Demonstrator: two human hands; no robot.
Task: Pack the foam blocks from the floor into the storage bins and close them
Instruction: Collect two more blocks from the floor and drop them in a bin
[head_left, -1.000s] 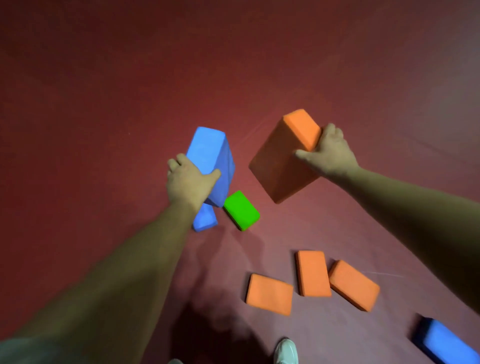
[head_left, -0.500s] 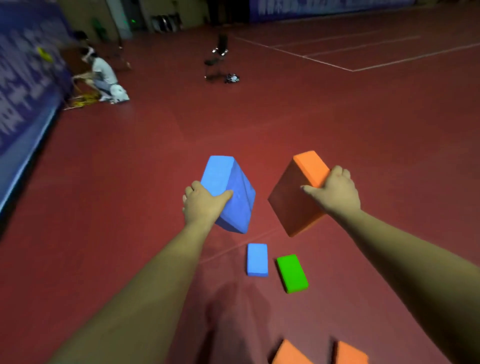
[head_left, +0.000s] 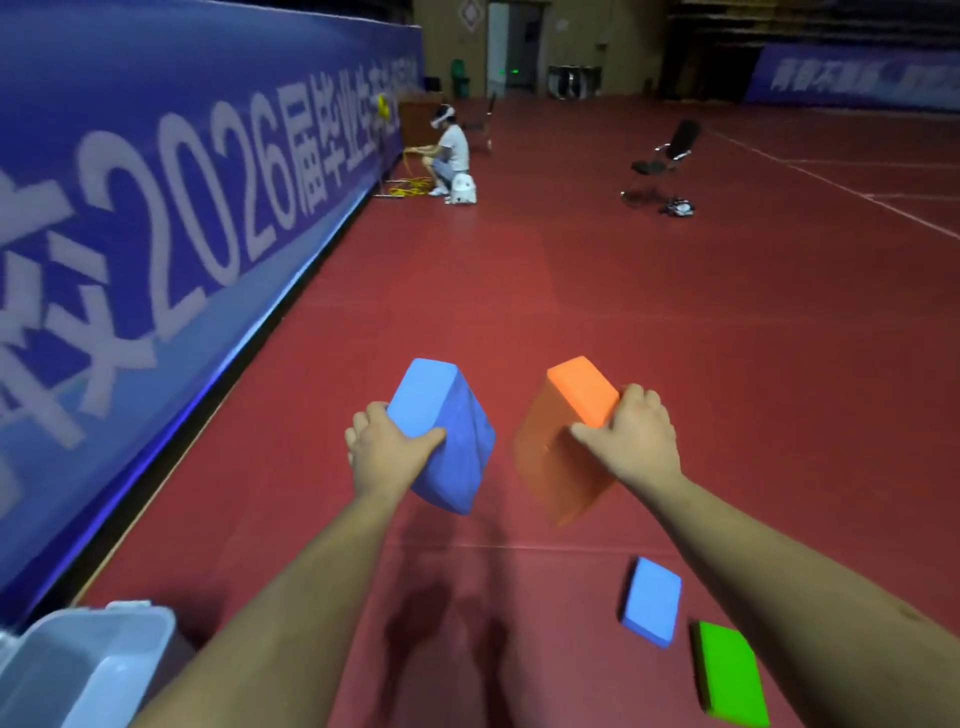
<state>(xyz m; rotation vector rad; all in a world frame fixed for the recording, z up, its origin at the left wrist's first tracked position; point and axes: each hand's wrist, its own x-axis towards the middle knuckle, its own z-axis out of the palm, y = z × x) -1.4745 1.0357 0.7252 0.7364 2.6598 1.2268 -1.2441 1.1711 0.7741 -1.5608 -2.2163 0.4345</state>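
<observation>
- Your left hand (head_left: 387, 454) is clamped on a large blue foam block (head_left: 441, 434), thumb across its near face, fingers wrapped round the left edge. Block is in the air, tilted, well off the floor.
- Your right hand (head_left: 631, 439) is clamped on a large orange foam block (head_left: 566, 441), fingers over its top right edge, thumb on the near face. Also in the air, tilted, lower end pointing down toward you.
- The two held blocks are side by side, apart, not touching.
- Small blue foam block (head_left: 652, 600) lies flat on the red floor (head_left: 519, 291), below and right of the orange one, just left of your right forearm.
- Green foam block (head_left: 730, 673) lies flat just beside it, nearer you, partly covered by your right forearm. The two are close, narrow gap between them.
- Storage bin (head_left: 78, 670), translucent pale plastic, sits at bottom left beside your left arm, open side up; contents can't be made out.
- Blue banner wall (head_left: 156, 208) with white "2026" and Chinese lettering runs along the left.
- Far back by that wall: a person (head_left: 449, 153) crouched in a white top, yellow cord (head_left: 413, 186) on the floor beside them.
- Black chair (head_left: 662, 158) stands well apart on the right, small dark object (head_left: 678, 208) on the floor near it.
</observation>
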